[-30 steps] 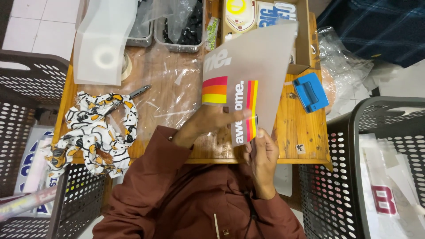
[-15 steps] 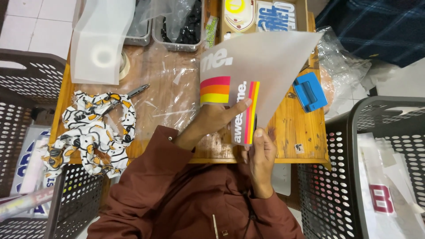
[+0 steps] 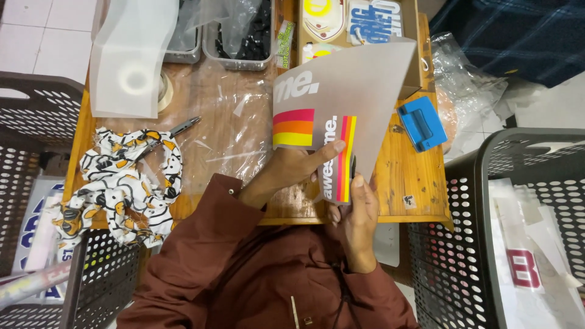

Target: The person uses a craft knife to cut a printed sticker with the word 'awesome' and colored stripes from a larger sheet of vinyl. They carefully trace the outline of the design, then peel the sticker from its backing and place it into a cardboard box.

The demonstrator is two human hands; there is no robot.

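A: What do I have in hand?

B: A grey sheet (image 3: 359, 85) with striped colour bands, raised over the tabletop (image 3: 414, 183). My left hand (image 3: 298, 167) has its grip closed on the lower edge, thumb on top; my right hand (image 3: 356, 210) pinches the bottom corner. The fingers behind the sheet are hidden.

A: Containers?

B: Two trays at the far edge: the right tray (image 3: 244, 36) holds small dark parts under clear film, too small to identify; the left tray (image 3: 183, 45) is mostly covered. A box (image 3: 420, 73) of stickers sits behind the sheet, partly cut off. The right basket (image 3: 469, 244) holds printed sheets; the left basket (image 3: 36, 122) is partly covered by patterned cloth (image 3: 122, 183).
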